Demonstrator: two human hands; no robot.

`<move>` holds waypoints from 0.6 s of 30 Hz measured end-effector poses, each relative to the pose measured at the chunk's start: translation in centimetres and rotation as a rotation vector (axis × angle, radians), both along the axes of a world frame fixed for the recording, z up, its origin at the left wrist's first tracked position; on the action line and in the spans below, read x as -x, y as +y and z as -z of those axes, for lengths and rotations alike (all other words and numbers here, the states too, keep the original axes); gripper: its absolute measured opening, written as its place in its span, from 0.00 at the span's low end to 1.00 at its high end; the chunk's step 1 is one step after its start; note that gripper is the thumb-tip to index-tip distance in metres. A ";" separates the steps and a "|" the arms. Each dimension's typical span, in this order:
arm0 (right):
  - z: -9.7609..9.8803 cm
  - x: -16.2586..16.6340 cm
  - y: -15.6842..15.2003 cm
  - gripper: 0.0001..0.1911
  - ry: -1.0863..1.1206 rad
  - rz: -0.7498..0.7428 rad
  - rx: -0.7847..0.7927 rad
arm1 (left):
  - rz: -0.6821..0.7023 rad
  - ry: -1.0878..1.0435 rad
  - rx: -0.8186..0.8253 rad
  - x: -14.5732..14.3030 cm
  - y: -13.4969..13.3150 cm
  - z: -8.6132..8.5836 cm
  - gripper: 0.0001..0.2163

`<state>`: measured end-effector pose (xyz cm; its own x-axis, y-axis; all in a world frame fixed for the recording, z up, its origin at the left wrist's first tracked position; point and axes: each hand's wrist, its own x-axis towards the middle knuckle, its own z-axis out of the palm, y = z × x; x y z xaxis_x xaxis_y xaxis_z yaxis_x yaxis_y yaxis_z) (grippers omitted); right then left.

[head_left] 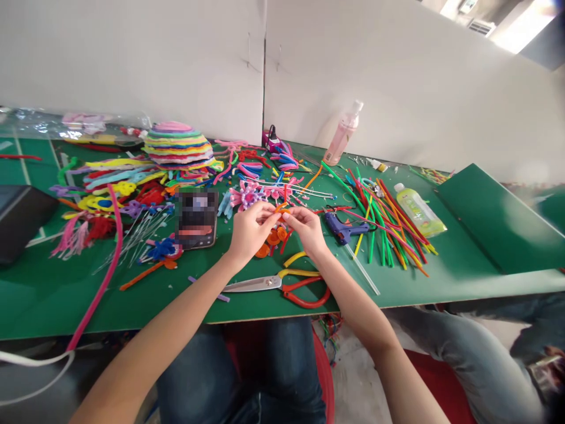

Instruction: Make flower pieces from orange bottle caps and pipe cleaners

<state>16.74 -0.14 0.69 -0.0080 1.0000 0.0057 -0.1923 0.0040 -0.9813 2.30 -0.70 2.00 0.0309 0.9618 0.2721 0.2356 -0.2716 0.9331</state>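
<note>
Both my hands meet over the middle of the green table, fingertips pinched around a short orange pipe cleaner [282, 208]. My left hand [251, 228] grips it from the left, and my right hand [306, 227] from the right; the fingers partly hide it. Just below them lie several coiled orange pipe-cleaner pieces [274, 237]. Large scissors [256, 284] with red and yellow handles rest nearer the table edge, partly behind my right forearm. A blue glue gun [346, 228] with a clear glue stick sits to the right of my right hand.
A phone [196, 221] lies left of my hands. Beyond are a striped pipe-cleaner hat [178, 147] and many finished pieces. To the right lie loose pipe cleaners [388, 235], a green-labelled bottle [419, 211] and a green board [507, 221]. A pink bottle [342, 134] stands by the white partition.
</note>
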 end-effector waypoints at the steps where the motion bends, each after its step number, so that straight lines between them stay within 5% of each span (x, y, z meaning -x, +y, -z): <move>1: 0.0 0.0 0.0 0.18 0.026 -0.019 0.014 | -0.008 -0.015 -0.007 0.0 0.0 0.0 0.09; 7: 0.0 0.2 -0.1 0.19 0.058 -0.017 0.058 | -0.033 -0.035 -0.042 -0.2 0.1 0.5 0.11; 18: 0.2 0.0 -0.1 0.14 -0.167 0.127 -0.171 | -0.056 -0.044 0.019 -0.3 0.0 0.7 0.12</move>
